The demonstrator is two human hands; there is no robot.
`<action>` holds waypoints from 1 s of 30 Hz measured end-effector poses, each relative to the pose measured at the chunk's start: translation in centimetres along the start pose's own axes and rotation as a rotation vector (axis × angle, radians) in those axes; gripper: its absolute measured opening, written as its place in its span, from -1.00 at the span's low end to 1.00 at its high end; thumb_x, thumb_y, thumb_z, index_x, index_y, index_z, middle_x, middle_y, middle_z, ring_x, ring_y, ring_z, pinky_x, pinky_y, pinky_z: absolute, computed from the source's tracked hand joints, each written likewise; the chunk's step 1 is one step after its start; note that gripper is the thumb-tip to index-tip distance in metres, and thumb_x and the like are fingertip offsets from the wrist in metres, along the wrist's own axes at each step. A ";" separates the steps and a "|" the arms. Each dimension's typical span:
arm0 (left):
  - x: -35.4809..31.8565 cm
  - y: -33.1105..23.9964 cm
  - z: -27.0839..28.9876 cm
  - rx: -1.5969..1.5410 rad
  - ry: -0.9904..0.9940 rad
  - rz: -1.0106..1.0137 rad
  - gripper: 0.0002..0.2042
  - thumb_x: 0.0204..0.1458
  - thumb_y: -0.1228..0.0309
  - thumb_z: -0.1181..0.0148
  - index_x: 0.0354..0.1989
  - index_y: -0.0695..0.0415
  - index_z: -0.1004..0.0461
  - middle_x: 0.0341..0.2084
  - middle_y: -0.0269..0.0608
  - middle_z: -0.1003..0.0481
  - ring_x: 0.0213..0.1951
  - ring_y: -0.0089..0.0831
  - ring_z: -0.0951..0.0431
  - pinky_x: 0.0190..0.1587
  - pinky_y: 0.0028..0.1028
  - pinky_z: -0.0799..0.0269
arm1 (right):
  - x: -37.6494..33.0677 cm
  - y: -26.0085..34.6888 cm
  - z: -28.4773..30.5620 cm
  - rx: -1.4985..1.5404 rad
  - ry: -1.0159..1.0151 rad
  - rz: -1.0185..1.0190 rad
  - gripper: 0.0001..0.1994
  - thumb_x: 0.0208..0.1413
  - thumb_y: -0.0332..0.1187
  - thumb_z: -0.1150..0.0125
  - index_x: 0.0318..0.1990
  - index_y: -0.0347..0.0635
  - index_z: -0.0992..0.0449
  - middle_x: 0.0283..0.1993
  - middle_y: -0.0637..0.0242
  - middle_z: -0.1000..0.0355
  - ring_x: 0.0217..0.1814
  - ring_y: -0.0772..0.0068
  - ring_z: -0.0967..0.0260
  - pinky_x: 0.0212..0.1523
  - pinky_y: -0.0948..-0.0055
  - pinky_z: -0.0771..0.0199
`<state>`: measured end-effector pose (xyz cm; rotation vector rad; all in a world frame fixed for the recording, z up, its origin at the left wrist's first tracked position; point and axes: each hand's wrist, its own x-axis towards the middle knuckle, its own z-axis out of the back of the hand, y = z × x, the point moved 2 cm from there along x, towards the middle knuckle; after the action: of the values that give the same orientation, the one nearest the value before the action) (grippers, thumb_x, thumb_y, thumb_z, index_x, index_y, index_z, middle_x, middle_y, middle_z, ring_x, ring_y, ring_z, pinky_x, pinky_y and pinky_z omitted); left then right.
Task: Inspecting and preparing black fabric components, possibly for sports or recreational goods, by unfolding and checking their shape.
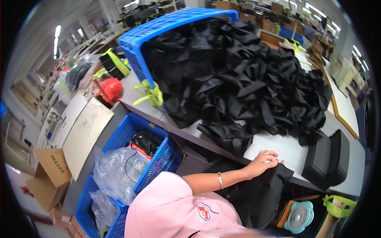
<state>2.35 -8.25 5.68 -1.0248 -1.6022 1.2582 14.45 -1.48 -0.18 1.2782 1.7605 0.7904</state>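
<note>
My left hand (pixel 262 165), with a metal bracelet at its wrist, is closed, its fingers pinched at the top edge of a black cloth piece (pixel 262 198). This cloth hangs down over the table's near edge. A fingertip shows just beyond the pinch, seemingly from my right hand (pixel 282 162); the rest of that hand is hidden. Right behind the hands lies a white sheet (pixel 278 147) on the table. To its right stand two black padded blocks (pixel 327 156). A large heap of black cloth pieces (pixel 238 75) covers the table beyond, spilling out of a tipped blue crate (pixel 137 55).
Blue crates (pixel 158 152) with clear plastic bags (pixel 119 170) stand below at left. Nearby are a cardboard box (pixel 51 178) and a red bag (pixel 111 90). At lower right are a small turquoise fan (pixel 299 216) and a lime-green basket (pixel 339 206).
</note>
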 end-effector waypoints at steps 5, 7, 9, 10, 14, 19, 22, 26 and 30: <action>-0.9 0.0 -0.1 0.310 -0.004 -0.147 -0.77 0.07 0.37 -0.31 -0.11 0.10 -0.51 0.19 -0.10 -0.38 0.32 -0.10 -0.22 0.35 -0.20 -0.11 | -6.8 -0.5 -2.1 -0.612 0.320 0.244 -0.55 0.41 -0.24 0.11 0.40 -0.03 -0.19 0.33 0.22 -0.27 0.23 0.17 -0.32 0.25 0.22 -0.39; -2.8 -0.7 -0.8 0.395 -0.197 -0.283 -0.50 0.08 0.32 -0.31 0.20 0.08 -0.32 0.37 0.05 -0.15 0.36 0.03 -0.15 0.38 -0.15 -0.07 | -8.1 -0.3 -2.4 -0.715 0.389 0.305 -0.56 0.40 -0.25 0.11 0.39 -0.05 -0.20 0.31 0.23 -0.28 0.22 0.20 -0.32 0.25 0.25 -0.38; -6.0 -1.3 -2.3 0.363 -0.029 -0.429 -0.38 0.01 0.11 -0.37 0.21 0.11 -0.32 0.37 0.06 -0.14 0.40 0.06 -0.09 0.41 -0.09 0.01 | -8.2 0.0 -2.4 -0.741 0.388 0.322 -0.57 0.40 -0.26 0.10 0.38 -0.08 -0.21 0.29 0.24 -0.29 0.21 0.24 -0.32 0.25 0.27 -0.36; -7.6 -1.6 -3.0 0.393 0.076 -0.543 -0.33 -0.02 0.04 -0.39 0.21 0.10 -0.32 0.37 0.07 -0.13 0.41 0.06 -0.06 0.42 -0.06 0.03 | -8.0 0.1 -2.3 -0.749 0.374 0.330 -0.57 0.40 -0.27 0.09 0.37 -0.09 -0.22 0.28 0.24 -0.29 0.20 0.25 -0.32 0.25 0.28 -0.36; -9.9 -1.6 -3.9 0.425 0.284 -0.714 -0.53 -0.03 0.17 -0.41 0.01 0.11 -0.47 0.22 -0.04 -0.32 0.27 -0.03 -0.25 0.29 -0.08 -0.13 | -6.2 0.4 -1.8 -0.700 0.314 0.330 -0.59 0.40 -0.29 0.08 0.34 -0.14 -0.24 0.24 0.26 -0.32 0.18 0.31 -0.32 0.24 0.33 -0.34; -6.7 0.2 -1.9 -0.063 0.483 -0.065 -0.85 0.18 0.41 -0.24 -0.31 0.25 -0.55 -0.46 -0.33 -0.51 -0.31 -0.64 -0.46 -0.18 -0.52 -0.40 | -3.6 0.3 -0.6 -0.262 0.227 0.142 -0.61 0.39 -0.32 0.06 0.31 -0.20 -0.27 0.19 0.28 -0.34 0.15 0.39 -0.32 0.23 0.39 -0.31; -4.0 1.0 -1.0 -0.263 0.191 -0.036 -0.80 0.26 0.36 -0.18 -0.32 0.25 -0.55 -0.45 -0.49 -0.45 -0.30 -0.75 -0.36 -0.18 -0.55 -0.37 | -3.0 -0.5 -0.6 -0.033 0.174 0.077 -0.62 0.39 -0.34 0.05 0.29 -0.23 -0.28 0.16 0.30 -0.36 0.14 0.44 -0.32 0.23 0.43 -0.29; 1.5 2.4 0.7 -0.149 -0.086 -0.108 -0.69 0.31 0.23 -0.10 -0.34 0.24 -0.54 -0.50 -0.48 -0.44 -0.35 -0.72 -0.35 -0.24 -0.57 -0.33 | -6.3 -1.8 -1.4 0.010 0.210 0.125 -0.63 0.38 -0.37 0.03 0.27 -0.28 -0.31 0.12 0.31 -0.38 0.12 0.50 -0.32 0.22 0.48 -0.27; 8.3 1.8 5.2 0.059 -0.403 -0.257 -0.74 0.26 0.32 -0.17 -0.32 0.30 -0.60 -0.49 -0.40 -0.53 -0.39 -0.68 -0.45 -0.24 -0.56 -0.41 | -13.4 -1.6 -0.5 -0.899 0.448 0.234 -0.58 0.33 -0.45 0.02 0.32 -0.35 -0.28 0.11 0.31 -0.37 -0.05 0.58 -0.35 0.00 0.50 -0.40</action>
<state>-5.05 -1.71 4.16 -0.5252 -1.9145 1.3808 15.55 -14.81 1.96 0.7096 1.2769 1.8483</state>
